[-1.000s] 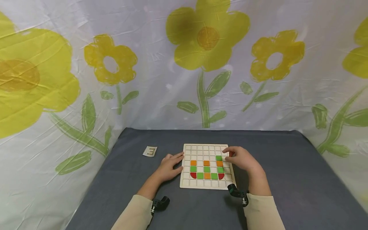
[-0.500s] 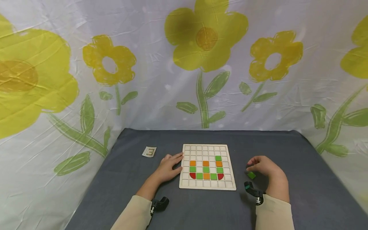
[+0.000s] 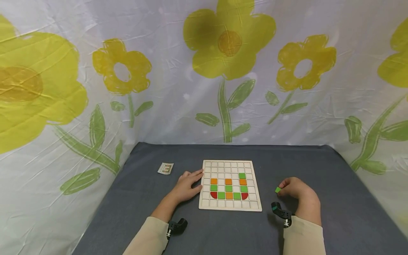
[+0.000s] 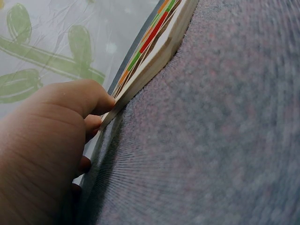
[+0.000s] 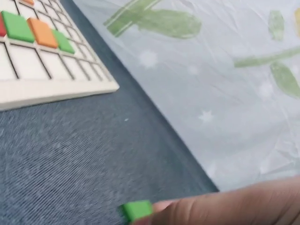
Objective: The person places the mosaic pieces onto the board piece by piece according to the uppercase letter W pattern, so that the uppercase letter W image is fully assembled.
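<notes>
A wooden grid board (image 3: 207, 203) lies flat on the dark cloth, with green, orange and red tiles set in some of its squares. At its left edge rests my left hand (image 3: 185, 186), fingers stretched out and touching the rim, as the left wrist view also shows. To the right of the board, my right hand (image 3: 295, 188) pinches a green square tile (image 3: 278, 190) between thumb and fingers. In the right wrist view the green tile (image 5: 137, 210) shows at the lower edge, partly covered by the fingers.
A small card (image 3: 165, 168) printed with a grid pattern lies left of the board. The dark tablecloth (image 3: 223, 233) spreads all round. Behind it hangs a pale curtain (image 3: 178, 117) with yellow flowers. Each wrist carries a black camera mount (image 3: 280, 212).
My right hand has left the board's upper right, moved right and down to the cloth, and picked up the green tile there. My left hand stays at the board's edge.
</notes>
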A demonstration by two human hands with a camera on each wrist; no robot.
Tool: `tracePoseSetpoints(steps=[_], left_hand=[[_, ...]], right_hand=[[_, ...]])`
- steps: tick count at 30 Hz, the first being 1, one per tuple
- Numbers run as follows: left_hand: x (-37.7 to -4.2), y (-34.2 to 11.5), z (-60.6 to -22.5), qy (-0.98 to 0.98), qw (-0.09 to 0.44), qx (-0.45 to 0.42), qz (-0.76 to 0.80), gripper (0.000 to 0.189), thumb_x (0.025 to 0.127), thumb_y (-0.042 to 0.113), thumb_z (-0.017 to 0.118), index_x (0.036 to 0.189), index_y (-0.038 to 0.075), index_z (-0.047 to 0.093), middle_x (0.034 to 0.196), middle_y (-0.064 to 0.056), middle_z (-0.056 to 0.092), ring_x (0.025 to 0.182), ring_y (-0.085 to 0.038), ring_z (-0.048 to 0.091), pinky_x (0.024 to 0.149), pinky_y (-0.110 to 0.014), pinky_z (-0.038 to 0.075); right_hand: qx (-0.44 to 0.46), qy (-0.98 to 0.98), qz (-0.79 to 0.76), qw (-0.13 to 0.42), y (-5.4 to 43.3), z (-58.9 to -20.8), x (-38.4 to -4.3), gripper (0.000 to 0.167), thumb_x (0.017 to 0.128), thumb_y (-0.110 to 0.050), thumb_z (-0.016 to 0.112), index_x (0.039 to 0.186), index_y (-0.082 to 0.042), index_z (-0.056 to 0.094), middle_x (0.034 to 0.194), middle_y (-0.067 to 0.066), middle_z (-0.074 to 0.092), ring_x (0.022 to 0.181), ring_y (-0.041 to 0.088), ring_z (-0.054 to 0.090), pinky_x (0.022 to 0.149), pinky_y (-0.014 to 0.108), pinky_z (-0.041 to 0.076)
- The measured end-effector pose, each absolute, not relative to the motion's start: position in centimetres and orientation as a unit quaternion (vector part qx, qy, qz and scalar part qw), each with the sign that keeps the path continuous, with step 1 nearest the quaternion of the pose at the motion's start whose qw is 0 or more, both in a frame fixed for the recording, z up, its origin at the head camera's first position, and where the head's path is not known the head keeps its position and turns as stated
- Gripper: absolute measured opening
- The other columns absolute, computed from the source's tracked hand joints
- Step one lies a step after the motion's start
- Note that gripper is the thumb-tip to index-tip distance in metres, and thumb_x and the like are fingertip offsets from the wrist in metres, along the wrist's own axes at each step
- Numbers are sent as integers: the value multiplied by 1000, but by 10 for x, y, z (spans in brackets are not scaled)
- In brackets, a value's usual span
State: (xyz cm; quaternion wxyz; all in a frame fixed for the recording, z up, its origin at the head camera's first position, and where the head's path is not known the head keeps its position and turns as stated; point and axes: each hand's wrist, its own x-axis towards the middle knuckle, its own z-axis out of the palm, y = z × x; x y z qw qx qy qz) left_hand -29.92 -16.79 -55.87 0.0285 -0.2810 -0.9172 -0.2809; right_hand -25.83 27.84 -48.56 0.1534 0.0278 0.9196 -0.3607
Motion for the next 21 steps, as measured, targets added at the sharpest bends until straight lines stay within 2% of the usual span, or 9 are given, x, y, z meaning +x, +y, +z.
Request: tracePoseSetpoints(steps=[5,11,21], left_hand=[[-299,-168,-559,-917,27,-280,-284,56,102,27,62,152,6,51,161,-2,41,101,-18,43,90,-47,34],[-300,-168,-561,-917,31,-281,-282,56,102,28,62,152,6,51,161,-3,42,100,-18,43,90,-47,34],[-299,-167,-557,-918,25,-276,-283,56,101,26,64,152,6,51,161,-2,42,102,-19,44,92,-48,35]], right_hand=[[17,918,-381,103,280,-493,-263,21,85,-4,73,101,9,68,96,14,66,87,28,56,80,48,47],[13,920,-386,59,279,-491,-266,30,89,-7,71,111,11,64,104,20,65,89,31,58,79,47,48],[-37,924,-379,23,251,-467,-271,31,93,-13,70,120,4,66,111,19,63,96,33,59,78,46,49]])
